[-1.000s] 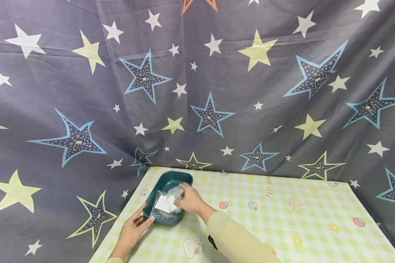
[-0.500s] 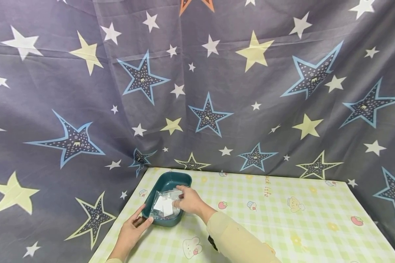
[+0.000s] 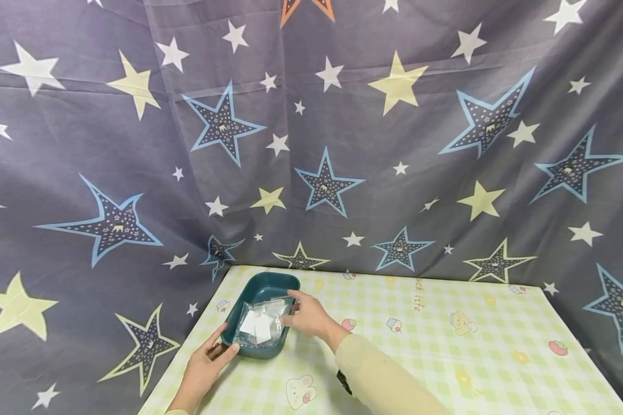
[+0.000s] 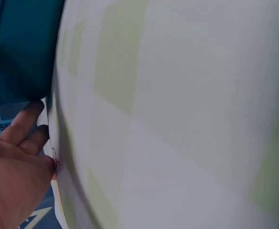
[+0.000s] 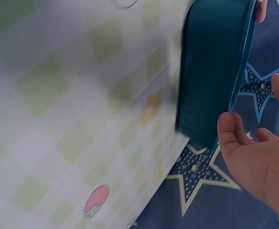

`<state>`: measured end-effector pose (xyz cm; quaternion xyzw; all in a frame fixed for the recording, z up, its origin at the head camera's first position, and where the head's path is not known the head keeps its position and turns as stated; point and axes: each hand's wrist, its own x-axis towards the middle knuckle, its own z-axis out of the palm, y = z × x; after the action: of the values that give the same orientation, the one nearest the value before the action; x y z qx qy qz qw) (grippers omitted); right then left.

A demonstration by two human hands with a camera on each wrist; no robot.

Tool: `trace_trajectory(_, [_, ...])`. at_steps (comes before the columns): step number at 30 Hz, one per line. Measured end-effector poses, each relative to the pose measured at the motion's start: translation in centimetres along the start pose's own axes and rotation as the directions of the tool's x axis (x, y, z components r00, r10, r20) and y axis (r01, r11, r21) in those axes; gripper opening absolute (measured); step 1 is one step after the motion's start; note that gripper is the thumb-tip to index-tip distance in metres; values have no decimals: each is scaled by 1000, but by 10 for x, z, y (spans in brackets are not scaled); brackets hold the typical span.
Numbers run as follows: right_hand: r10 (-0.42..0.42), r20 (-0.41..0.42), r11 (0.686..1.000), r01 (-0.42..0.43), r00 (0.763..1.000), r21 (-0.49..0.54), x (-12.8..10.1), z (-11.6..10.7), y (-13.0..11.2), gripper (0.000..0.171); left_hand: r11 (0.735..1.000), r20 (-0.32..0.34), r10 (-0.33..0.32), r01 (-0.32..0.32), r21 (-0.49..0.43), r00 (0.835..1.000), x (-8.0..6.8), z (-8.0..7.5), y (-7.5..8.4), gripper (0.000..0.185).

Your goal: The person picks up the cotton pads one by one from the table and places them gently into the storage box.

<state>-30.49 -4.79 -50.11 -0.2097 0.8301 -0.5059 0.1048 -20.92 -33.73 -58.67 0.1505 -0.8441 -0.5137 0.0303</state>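
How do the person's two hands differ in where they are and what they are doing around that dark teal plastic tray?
The left hand rests at the near corner of the dark teal plastic tray, thumb against its rim; the right hand is at the tray's right side. The left hand touches only the tray, while the right hand's fingertips meet the clear plastic bag of white pieces lying inside. Both wear cream sleeves.

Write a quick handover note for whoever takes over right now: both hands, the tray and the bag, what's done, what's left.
Left hand: open, fingers against the near left corner of the tray.
Right hand: open at the tray's right rim, touching or just off the bag; cannot tell which.
Tray: teal, on the table's far left corner.
Bag: clear, with white pieces inside, lying in the tray.
Done: bag is in the tray.
Left: probably only pulling both hands away.
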Motion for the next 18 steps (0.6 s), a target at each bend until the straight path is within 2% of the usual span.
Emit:
trace_trajectory(9, [36,-61,999,-34,997,40,-20,-39,34,80,1000,6,-8,8,-2,1000,-3,1,-5,87])
trace_trajectory(13, [81,-114,994,-71,990,86,-35,-65,51,80,1000,6,3,-3,18,1000,-2,1,-4,86])
trace_trajectory(18, [123,-205,991,-108,971,85,-62,-105,76,81,999,9,7,-7,50,1000,1,-1,1,88])
